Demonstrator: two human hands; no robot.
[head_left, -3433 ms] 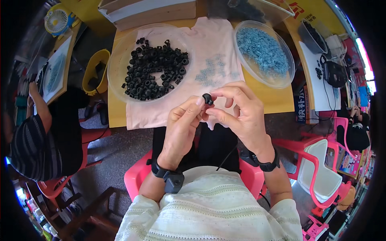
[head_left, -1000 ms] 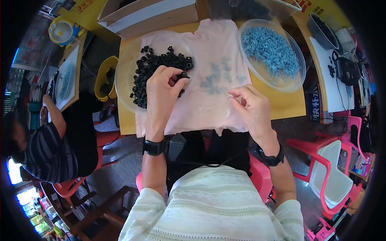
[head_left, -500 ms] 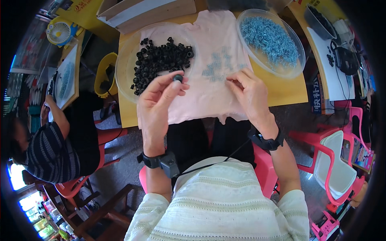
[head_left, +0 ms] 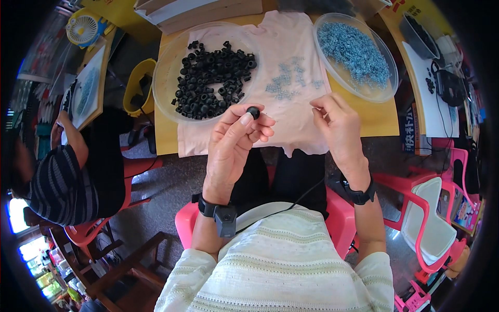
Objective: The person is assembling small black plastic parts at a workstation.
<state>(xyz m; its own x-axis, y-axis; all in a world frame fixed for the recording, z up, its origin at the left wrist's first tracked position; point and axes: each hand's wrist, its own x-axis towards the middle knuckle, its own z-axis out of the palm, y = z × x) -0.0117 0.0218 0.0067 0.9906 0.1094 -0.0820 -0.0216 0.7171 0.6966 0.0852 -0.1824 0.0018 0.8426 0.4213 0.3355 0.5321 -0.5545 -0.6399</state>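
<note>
Between the thumb and fingers of my left hand [head_left: 231, 138] is a small round black plastic cap [head_left: 253, 112]. My right hand [head_left: 340, 125] is a short gap to its right, its fingertips pinched together; whatever they hold is too small to make out. Both hands are over the near part of a pink cloth [head_left: 286, 36] shaped like a shirt. Beyond them lies a loose scatter of small clear-blue pieces [head_left: 283, 80]. At left on the cloth, a round clear tray [head_left: 165, 101] holds many black plastic parts [head_left: 210, 75].
A second clear tray [head_left: 391, 93], heaped with blue pieces [head_left: 353, 54], sits at the right of the yellow table [head_left: 374, 122]. Cardboard boxes [head_left: 208, 15] line the back. A co-worker [head_left: 62, 182] sits left near a yellow bin [head_left: 146, 106]. Pink chairs [head_left: 416, 208] stand at right.
My left hand has moved right and slightly toward me with the black cap. My right hand has drawn away from the scattered blue pieces, a little to the right.
</note>
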